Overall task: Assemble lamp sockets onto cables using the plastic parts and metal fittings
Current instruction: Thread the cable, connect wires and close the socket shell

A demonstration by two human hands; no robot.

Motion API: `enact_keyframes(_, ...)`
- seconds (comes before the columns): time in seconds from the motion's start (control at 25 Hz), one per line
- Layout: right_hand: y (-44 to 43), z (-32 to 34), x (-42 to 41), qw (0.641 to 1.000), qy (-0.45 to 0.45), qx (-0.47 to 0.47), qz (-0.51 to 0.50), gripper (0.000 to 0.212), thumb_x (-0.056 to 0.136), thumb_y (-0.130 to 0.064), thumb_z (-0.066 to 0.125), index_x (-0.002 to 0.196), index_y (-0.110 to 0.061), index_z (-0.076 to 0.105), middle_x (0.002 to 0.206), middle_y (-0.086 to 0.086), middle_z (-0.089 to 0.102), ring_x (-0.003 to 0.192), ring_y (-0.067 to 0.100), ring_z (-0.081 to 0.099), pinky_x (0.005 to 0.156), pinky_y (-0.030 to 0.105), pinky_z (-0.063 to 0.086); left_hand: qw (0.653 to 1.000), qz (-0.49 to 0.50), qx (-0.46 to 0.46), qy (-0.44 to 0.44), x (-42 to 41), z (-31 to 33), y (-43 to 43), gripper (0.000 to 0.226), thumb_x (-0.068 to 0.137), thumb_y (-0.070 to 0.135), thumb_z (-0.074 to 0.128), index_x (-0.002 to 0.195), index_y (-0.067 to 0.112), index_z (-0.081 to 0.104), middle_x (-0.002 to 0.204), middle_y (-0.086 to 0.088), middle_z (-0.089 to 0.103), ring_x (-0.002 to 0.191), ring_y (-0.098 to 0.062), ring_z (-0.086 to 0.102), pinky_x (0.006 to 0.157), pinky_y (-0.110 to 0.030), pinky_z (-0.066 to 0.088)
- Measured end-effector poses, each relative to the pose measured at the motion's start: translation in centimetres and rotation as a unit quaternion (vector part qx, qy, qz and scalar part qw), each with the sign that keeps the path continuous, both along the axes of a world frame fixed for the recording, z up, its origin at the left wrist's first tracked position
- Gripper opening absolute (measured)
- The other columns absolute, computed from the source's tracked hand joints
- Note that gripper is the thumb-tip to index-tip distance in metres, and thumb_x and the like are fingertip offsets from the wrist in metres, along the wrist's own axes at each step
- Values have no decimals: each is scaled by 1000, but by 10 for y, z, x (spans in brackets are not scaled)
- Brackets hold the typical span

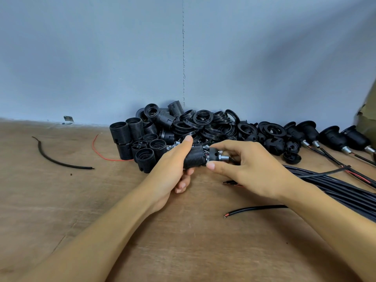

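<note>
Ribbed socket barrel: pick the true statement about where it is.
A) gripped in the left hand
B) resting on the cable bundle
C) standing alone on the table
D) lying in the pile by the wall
A: the left hand curls its fingers round the ribbed socket barrel, while the right hand pinches the cap with the metal fitting at its end.

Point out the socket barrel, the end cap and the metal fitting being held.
socket barrel point(195, 159): head view, ribbed side wall.
end cap point(213, 156): head view, black dome face.
metal fitting point(223, 158): head view, threaded silver stem.
</note>
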State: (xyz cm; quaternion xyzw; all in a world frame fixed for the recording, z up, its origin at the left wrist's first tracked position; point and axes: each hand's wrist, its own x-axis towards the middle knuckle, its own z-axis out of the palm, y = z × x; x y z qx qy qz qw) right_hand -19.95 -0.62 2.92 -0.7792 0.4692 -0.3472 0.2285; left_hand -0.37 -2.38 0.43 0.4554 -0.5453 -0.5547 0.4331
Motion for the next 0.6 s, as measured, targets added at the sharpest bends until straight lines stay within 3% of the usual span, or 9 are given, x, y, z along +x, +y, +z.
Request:
enact_keyframes(0.16,-2,-2,-1,1000,-8,-12,-8,30,86,-39,75,115,-36,69,91,-17,73,85,8,68,85,30,52,999,-38,-19,27,6,-3,-1,38,99,62,49,88,29,65,69,1,54,44,-12,38,43,-24,30)
enact_keyframes(0.32,-2,-7,0,997,-3,-74,-20,32,84,-37,78,114,-37,69,79,-19,67,68,5,58,68,12,46,997,-57,-25,36,9,-4,-2,40,89,65,50,99,29,66,73,2,55,46,-11,39,43,-24,32)
enact_keyframes(0.6,-1,-16,1,981,39,-189,-29,39,87,-33,77,124,-29,67,78,-17,62,73,8,58,70,6,41,997,-61,-53,20,8,-4,-2,29,105,46,46,104,26,67,78,-4,51,50,-14,43,43,-25,37)
